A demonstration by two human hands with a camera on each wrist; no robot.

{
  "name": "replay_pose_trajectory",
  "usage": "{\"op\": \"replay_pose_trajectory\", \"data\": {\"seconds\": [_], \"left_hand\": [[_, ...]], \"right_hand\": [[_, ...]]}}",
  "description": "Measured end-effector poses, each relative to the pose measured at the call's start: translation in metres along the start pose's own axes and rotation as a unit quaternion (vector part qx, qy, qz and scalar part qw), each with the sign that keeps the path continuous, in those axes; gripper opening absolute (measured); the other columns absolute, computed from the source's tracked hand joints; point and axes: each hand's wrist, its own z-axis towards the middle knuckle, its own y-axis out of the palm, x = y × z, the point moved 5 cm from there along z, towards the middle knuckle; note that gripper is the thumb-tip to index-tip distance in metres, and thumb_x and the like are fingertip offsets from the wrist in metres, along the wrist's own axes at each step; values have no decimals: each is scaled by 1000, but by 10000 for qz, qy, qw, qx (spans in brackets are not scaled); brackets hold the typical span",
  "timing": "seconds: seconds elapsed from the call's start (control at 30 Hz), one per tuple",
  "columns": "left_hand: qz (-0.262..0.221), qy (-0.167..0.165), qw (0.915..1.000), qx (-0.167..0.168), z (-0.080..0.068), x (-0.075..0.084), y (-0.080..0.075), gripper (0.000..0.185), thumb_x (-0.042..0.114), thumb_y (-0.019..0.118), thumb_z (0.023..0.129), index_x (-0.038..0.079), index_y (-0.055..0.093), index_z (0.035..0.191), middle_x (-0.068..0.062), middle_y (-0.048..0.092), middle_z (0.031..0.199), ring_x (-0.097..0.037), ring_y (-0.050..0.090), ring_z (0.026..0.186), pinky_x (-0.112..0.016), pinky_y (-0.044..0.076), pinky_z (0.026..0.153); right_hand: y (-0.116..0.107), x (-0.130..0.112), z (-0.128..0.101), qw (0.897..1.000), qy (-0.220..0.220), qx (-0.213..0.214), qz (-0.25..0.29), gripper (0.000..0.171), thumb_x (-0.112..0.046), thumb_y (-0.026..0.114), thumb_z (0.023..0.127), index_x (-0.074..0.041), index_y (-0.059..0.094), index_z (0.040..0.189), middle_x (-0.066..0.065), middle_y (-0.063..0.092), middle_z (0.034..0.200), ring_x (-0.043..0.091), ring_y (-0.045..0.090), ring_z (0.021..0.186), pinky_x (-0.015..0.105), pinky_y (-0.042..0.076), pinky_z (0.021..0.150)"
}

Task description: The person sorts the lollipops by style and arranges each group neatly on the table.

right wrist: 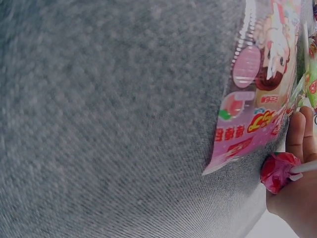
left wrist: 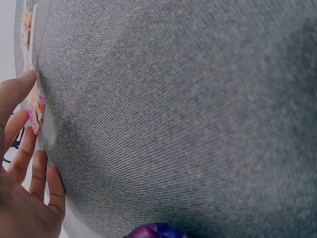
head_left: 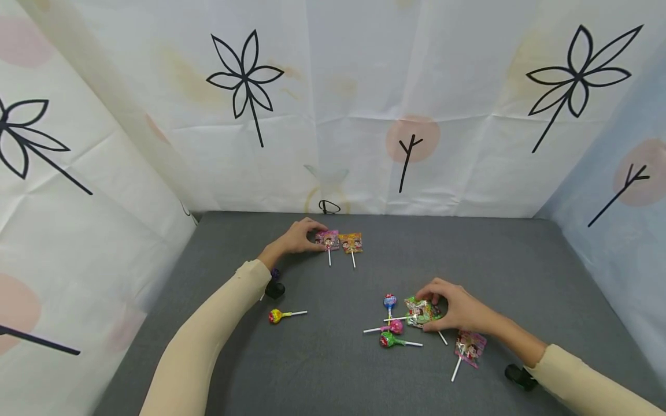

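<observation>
We are sorting lollipops on the grey surface (head_left: 333,370), and the step in hand looks like gathering the flat-wrapped ones into a row at the back. Our left hand (head_left: 298,238) rests its fingertips on the pink flat lollipop (head_left: 328,240), which lies just beside the orange flat lollipop (head_left: 351,242); the fingers press rather than curl round it. Our right hand (head_left: 458,312) has its grip pinched on the green flat lollipop (head_left: 422,312), in the cluster with the blue round lollipop (head_left: 389,300), the magenta round lollipop (head_left: 395,327) and the red-green round lollipop (head_left: 387,340).

We judge the next move calls for lifting the green one clear of the crossed sticks without dragging its neighbours.

Only the head view shows the whole layout, including the yellow round lollipop (head_left: 276,316) lying apart. The right wrist view gives the second pink flat lollipop (right wrist: 257,84) close up, its printed wrapper plain to see. The left wrist view shows the fingers (left wrist: 20,148) at the wrapper's edge.
</observation>
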Motion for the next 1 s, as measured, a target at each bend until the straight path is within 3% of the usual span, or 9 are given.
{"op": "replay_pose_trajectory", "data": {"seconds": [0.63,1.0], "left_hand": [[-19,-41,10000,-81,-2,2,-1,52,24,81,90,3,65,135,-19,55,135,-34,49,125,-53,30,108],[22,-37,9999,-95,-1,2,-1,51,24,80,91,4,64,135,-19,54,135,-34,48,124,-52,31,107]], "right_hand": [[1,5,4,9988,359,-199,277,42,-23,90,80,-8,69,112,-4,64,94,20,60,83,34,52,73],[-11,2,7,9930,156,-213,1150,27,-7,81,87,-1,69,111,8,70,95,20,65,78,31,55,66]]}}
